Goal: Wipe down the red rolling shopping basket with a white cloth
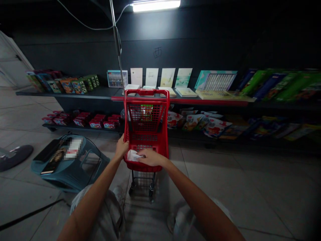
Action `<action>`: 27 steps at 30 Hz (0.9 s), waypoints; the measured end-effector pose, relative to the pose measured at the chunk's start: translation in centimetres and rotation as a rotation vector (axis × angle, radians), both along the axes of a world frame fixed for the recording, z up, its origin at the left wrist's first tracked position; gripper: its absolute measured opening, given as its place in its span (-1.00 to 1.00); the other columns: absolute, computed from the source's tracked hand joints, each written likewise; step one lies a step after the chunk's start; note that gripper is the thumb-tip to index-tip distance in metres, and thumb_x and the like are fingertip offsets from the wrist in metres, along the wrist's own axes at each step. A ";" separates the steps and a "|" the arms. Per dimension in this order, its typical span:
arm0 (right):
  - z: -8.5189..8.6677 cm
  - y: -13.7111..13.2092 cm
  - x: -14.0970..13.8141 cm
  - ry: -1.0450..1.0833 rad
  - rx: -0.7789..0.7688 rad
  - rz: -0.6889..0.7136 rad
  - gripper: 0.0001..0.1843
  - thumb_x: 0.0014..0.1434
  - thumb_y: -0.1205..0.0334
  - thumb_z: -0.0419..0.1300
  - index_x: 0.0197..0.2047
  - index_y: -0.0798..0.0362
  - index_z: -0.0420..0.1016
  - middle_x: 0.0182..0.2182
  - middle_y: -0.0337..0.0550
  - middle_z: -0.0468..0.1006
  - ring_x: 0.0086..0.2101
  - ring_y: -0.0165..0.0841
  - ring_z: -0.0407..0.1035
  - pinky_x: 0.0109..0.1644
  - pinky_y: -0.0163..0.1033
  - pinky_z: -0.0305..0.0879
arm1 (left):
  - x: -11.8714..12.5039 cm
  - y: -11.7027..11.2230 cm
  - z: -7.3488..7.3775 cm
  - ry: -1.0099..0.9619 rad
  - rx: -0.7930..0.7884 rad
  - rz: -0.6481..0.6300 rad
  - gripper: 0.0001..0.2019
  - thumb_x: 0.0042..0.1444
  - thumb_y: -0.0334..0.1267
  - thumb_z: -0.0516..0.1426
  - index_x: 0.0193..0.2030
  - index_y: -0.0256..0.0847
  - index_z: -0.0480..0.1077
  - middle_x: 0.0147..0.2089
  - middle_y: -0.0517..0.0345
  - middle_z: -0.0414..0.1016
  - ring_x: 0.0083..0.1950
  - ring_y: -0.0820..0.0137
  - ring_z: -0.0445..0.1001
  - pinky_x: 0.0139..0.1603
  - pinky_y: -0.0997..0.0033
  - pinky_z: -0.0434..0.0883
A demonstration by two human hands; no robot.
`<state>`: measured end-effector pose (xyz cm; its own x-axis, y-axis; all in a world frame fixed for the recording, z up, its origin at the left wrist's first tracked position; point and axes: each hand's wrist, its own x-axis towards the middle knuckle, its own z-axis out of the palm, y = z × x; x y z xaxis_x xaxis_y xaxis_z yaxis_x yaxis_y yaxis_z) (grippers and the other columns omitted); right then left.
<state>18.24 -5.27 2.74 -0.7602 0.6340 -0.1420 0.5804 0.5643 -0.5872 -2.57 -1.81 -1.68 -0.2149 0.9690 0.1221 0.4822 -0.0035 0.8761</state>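
A small red shopping cart (146, 134) stands on the tiled floor in front of me. My left hand (122, 147) is closed round the cart's near left rim. My right hand (150, 157) lies on the near rim, pressing a crumpled white cloth (132, 155) against it, fingers flat over the cloth. A green package (146, 112) shows through the cart's mesh at the far end.
Dark two-level shelves (87, 93) run along the back wall with boxes, cards and snack bags. A teal plastic stool (72, 164) with dark flat items on it sits at the left. A metal pole (117, 47) rises behind the cart. A cable (30, 214) crosses the floor.
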 end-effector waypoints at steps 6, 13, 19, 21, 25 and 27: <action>2.2 0.8 3.1 -0.446 -0.078 -0.070 -0.58 0.34 -0.04 0.16 -0.27 0.11 0.67 -0.31 -0.02 0.64 -0.41 -0.37 0.34 -0.37 -0.29 0.05 | 0.3 -0.5 0.6 -0.030 0.011 -0.017 -0.44 0.08 -0.46 0.06 0.24 -0.13 0.47 0.12 0.12 0.65 0.11 0.26 0.59 0.24 0.30 0.45; 1.8 -0.1 0.7 -0.133 0.033 0.048 -0.71 0.35 0.18 0.12 -0.25 0.11 0.63 -0.31 -0.11 0.64 -0.37 -0.39 0.37 -0.29 -0.32 0.08 | -0.1 -0.2 0.4 -0.048 0.035 -0.034 -0.43 0.07 -0.45 0.06 0.24 -0.17 0.47 0.13 0.10 0.64 0.12 0.27 0.57 0.25 0.33 0.43; 0.7 -0.4 0.9 -0.096 0.146 0.051 -0.75 0.32 0.28 0.13 -0.29 0.13 0.62 -0.27 -0.08 0.67 -0.33 -0.37 0.42 -0.26 -0.34 0.10 | -1.3 0.6 -0.6 -0.055 0.040 -0.048 -0.44 0.05 -0.42 0.08 0.23 -0.23 0.48 0.08 0.05 0.66 0.05 0.25 0.58 0.19 0.32 0.46; 1.4 -0.6 2.2 -0.209 0.165 0.025 -0.74 0.30 0.24 0.14 -0.28 0.10 0.66 -0.28 -0.06 0.68 -0.34 -0.34 0.45 -0.31 -0.31 0.06 | -1.5 0.6 -0.7 -0.052 0.040 -0.054 -0.41 0.03 -0.42 0.09 0.26 -0.22 0.47 0.08 0.04 0.66 0.05 0.25 0.58 0.18 0.31 0.46; 3.3 -1.2 4.1 -0.379 0.210 -0.038 -0.68 0.31 0.15 0.12 -0.24 0.04 0.70 -0.24 0.00 0.70 -0.26 -0.24 0.54 -0.34 -0.28 0.06 | -1.7 0.8 -0.7 -0.044 0.052 -0.078 -0.38 0.01 -0.43 0.10 0.28 -0.20 0.47 0.10 0.05 0.65 0.04 0.26 0.58 0.22 0.29 0.44; 3.5 -1.4 4.3 -0.390 0.251 -0.022 -0.67 0.33 0.14 0.10 -0.24 0.03 0.70 -0.23 0.00 0.71 -0.23 -0.22 0.56 -0.31 -0.27 0.13 | -1.8 0.9 -0.8 -0.040 0.060 -0.097 -0.37 0.01 -0.42 0.10 0.29 -0.19 0.46 0.12 0.06 0.64 0.03 0.26 0.57 0.24 0.28 0.43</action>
